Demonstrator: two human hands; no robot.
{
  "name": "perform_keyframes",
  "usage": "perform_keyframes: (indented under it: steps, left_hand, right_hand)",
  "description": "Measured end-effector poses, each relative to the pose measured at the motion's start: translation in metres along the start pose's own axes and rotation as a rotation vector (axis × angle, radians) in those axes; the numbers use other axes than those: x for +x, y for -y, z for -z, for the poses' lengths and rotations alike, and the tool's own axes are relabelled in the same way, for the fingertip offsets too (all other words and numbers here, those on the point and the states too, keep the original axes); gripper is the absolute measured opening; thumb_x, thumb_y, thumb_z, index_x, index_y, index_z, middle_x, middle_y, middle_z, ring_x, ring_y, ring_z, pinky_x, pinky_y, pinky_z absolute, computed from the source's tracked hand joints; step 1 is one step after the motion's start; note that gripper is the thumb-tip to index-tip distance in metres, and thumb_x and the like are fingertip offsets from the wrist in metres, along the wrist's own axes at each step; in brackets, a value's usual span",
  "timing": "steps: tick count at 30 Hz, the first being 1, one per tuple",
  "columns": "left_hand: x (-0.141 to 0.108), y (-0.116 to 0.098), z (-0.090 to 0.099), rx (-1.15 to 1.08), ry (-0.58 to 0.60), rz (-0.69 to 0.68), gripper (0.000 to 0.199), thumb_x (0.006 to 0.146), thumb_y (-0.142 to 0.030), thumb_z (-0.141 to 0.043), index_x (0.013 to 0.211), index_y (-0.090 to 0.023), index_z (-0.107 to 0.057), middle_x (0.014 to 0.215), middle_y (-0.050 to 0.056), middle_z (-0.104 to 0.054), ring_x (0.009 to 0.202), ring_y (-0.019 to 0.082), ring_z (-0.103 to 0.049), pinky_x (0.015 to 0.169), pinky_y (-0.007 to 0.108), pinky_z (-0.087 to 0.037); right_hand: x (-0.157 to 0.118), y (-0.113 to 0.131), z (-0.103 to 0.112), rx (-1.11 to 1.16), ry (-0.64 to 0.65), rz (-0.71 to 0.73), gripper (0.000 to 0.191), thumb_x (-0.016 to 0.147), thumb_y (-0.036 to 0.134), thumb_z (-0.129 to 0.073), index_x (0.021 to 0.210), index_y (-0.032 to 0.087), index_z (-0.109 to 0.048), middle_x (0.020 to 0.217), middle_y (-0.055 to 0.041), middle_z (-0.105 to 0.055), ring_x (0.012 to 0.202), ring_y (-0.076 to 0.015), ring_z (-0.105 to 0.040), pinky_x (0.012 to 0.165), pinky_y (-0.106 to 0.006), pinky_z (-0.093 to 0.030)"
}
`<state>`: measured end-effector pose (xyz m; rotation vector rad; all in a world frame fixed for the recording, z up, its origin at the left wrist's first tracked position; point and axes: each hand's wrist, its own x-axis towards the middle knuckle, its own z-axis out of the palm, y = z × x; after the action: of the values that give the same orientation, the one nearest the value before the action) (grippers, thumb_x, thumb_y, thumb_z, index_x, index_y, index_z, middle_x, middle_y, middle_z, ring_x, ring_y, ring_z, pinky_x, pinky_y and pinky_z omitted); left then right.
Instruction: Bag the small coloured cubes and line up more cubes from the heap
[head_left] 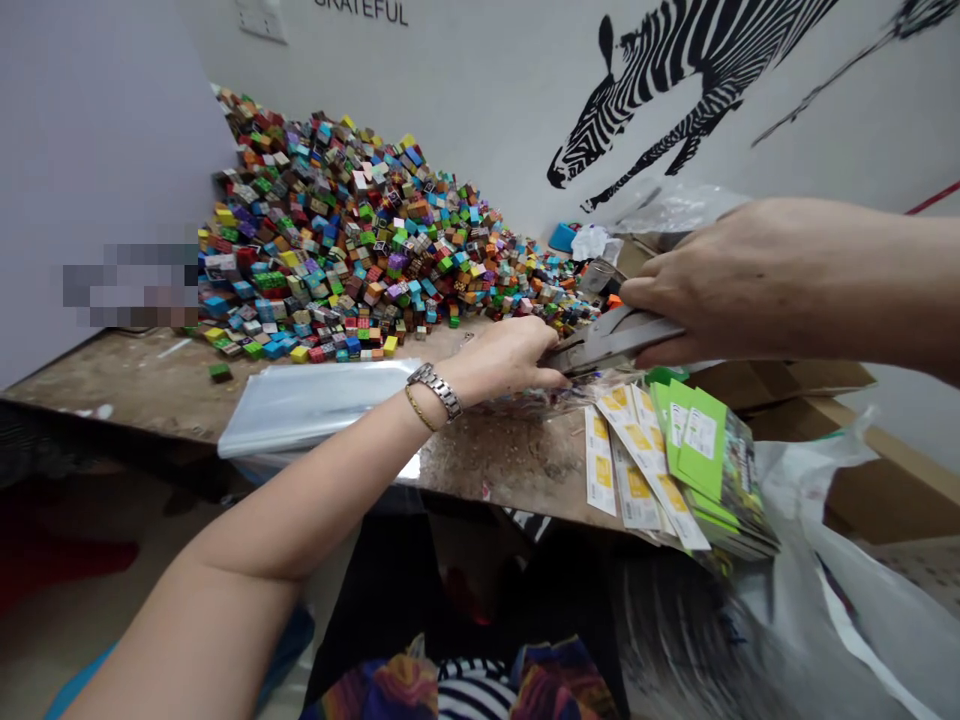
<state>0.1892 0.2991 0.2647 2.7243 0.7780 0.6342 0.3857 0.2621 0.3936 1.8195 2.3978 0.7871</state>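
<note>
My right hand (705, 280) is wrapped around the grey handles of a stapler (619, 335), a plier-type one. Its jaws point left, toward my left hand (514, 355). The fingers of my left hand are closed at the jaws, pinching what looks like the top of a clear plastic bag (525, 400) with small coloured contents. My fingers partly hide the bag and the jaw tips. A silver watch (435, 390) and a thin bracelet are on my left wrist.
A big heap of small coloured cubes (360, 240) leans against the wall. Flat clear plastic bags (300, 405) lie on the table at left. White-and-yellow label strips (637, 470) and green cards (701, 435) lie at right, near cardboard boxes (892, 460).
</note>
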Motion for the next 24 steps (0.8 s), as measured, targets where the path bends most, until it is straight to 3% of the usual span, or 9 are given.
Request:
perform_keyframes:
  steps: [1,3,8,14,16,19,24]
  left_hand:
    - [-0.001,0.0,0.001,0.018,0.001,-0.001,0.03,0.088,-0.045,-0.063,0.093,-0.016,-0.067,0.09,0.006,-0.064,0.084,0.02,-0.058,0.068,0.029,-0.039]
    - [-0.002,-0.001,0.003,0.056,0.013,0.003,0.03,0.088,-0.044,-0.064,0.098,-0.015,-0.067,0.096,0.008,-0.064,0.09,0.021,-0.059,0.072,0.029,-0.041]
    - [-0.012,-0.006,0.014,0.18,0.042,0.08,0.021,0.089,-0.027,-0.062,0.106,-0.016,-0.065,0.109,0.009,-0.064,0.103,0.023,-0.059,0.08,0.031,-0.045]
    - [-0.019,-0.009,0.018,0.247,0.041,0.167,0.021,0.091,-0.032,-0.059,0.101,-0.014,-0.064,0.108,0.012,-0.066,0.104,0.026,-0.061,0.077,0.033,-0.048]
    - [-0.017,-0.008,0.019,0.23,0.062,0.168,0.02,0.091,-0.032,-0.059,0.097,-0.014,-0.065,0.105,0.011,-0.067,0.1,0.025,-0.062,0.076,0.032,-0.048]
    - [-0.015,-0.008,0.02,0.214,0.082,0.179,0.018,0.09,-0.03,-0.058,0.094,-0.014,-0.066,0.1,0.011,-0.068,0.096,0.024,-0.063,0.075,0.032,-0.048]
    - [-0.01,-0.003,0.017,0.229,0.046,0.179,0.017,0.09,-0.028,-0.057,0.092,-0.015,-0.067,0.097,0.01,-0.069,0.094,0.024,-0.063,0.074,0.032,-0.046]
  right_hand:
    - [-0.001,0.006,0.007,-0.099,0.138,0.115,0.077,0.088,0.074,-0.022,0.057,0.015,-0.061,0.052,0.0026,-0.062,0.074,-0.0098,-0.069,0.076,-0.039,-0.037]
    - [0.0,0.014,0.016,-0.245,0.289,0.24,0.089,0.078,0.079,-0.004,0.063,0.013,-0.062,0.057,0.001,-0.066,0.082,-0.0125,-0.07,0.075,-0.043,-0.036]
    - [0.007,0.009,0.013,-0.418,0.32,0.267,0.111,0.047,0.078,0.019,0.073,0.009,-0.065,0.059,-0.0005,-0.066,0.08,-0.0156,-0.071,0.069,-0.047,-0.034]
    - [0.008,0.006,0.011,-0.4,0.273,0.309,0.115,0.05,0.07,0.034,0.067,0.01,-0.062,0.05,-0.0009,-0.06,0.073,-0.011,-0.069,0.066,-0.043,-0.032]
    - [0.007,0.007,0.011,-0.391,0.229,0.325,0.111,0.06,0.072,0.031,0.064,0.011,-0.063,0.043,0.0019,-0.053,0.068,-0.0093,-0.067,0.066,-0.042,-0.032]
    - [0.006,0.005,0.007,-0.386,0.195,0.314,0.102,0.07,0.084,0.01,0.062,0.014,-0.064,0.038,0.0047,-0.045,0.062,-0.0101,-0.063,0.066,-0.041,-0.032]
    - [-0.005,-0.002,-0.006,-0.28,0.057,0.359,0.094,0.069,0.096,-0.017,0.075,0.017,-0.067,0.063,0.0003,-0.062,0.068,-0.0126,-0.061,0.067,-0.037,-0.034]
